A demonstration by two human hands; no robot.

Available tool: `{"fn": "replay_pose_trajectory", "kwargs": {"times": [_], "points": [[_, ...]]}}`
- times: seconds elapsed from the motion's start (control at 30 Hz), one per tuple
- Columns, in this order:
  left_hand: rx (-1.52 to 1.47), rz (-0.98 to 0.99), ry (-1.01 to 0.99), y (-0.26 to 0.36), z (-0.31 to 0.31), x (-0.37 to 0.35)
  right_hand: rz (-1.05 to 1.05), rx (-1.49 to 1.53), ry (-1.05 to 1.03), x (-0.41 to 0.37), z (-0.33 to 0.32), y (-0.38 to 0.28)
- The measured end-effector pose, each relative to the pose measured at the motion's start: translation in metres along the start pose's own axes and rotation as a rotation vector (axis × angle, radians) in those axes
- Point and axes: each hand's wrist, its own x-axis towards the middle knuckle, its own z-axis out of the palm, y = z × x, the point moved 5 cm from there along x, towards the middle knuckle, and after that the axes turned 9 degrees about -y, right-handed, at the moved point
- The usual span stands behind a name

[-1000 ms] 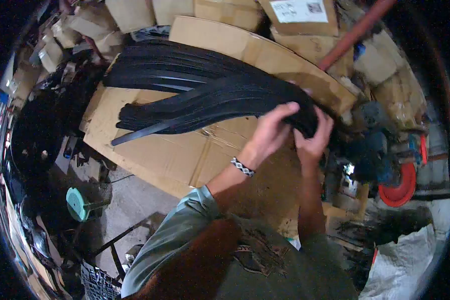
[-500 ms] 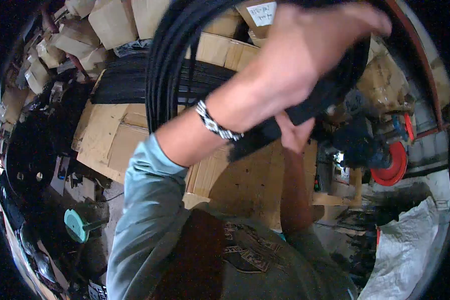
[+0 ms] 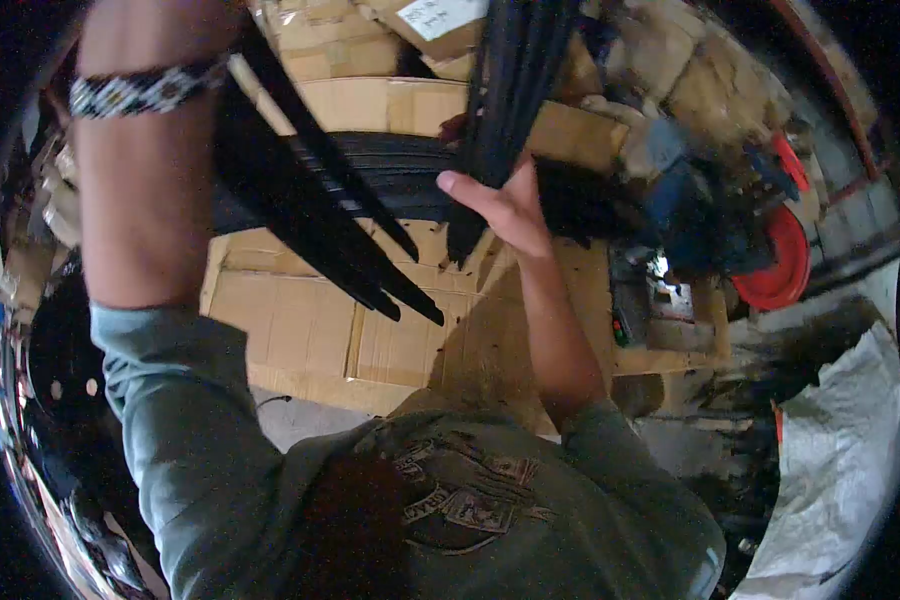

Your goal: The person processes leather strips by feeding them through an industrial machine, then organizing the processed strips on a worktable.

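My right hand (image 3: 510, 212) is wrapped round a bundle of long black strips (image 3: 515, 90), thumb across the front; the strips run up past the top edge. On the left my raised left arm, with a patterned bracelet (image 3: 150, 92), reaches out of the top of the view. Only the base of my left hand (image 3: 160, 35) shows, and its fingers are cut off. Several loose black strip ends (image 3: 355, 260) slant down beside that arm; whether the left hand holds them is hidden. Behind, more black strips (image 3: 370, 165) lie across a cardboard sheet (image 3: 300, 320).
Cardboard boxes (image 3: 315, 40) are stacked at the back, one with a white label (image 3: 440, 14). To the right are a red disc (image 3: 782, 262) and a dark blue object (image 3: 680, 195). A white sack (image 3: 830, 450) stands at lower right.
My left arm has swung from across the middle to the left and up. The looped black strips have parted, with ends now hanging at left. My right hand has shifted slightly left and up.
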Motion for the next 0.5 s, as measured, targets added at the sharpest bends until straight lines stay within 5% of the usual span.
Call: {"fn": "replay_pose_trajectory", "kwargs": {"times": [0.23,0.37,0.5], "points": [[0.084,-0.08,0.075,0.016,-0.059,-0.01,0.103,-0.013,0.034,-0.053,-0.031,0.016],[0.112,-0.103,0.112,0.018,-0.084,-0.014,0.285,-0.5,0.158,-0.096,-0.088,0.052],[0.12,-0.114,0.127,0.018,-0.104,-0.016,0.35,-0.441,0.276,-0.103,-0.15,0.005]]}}
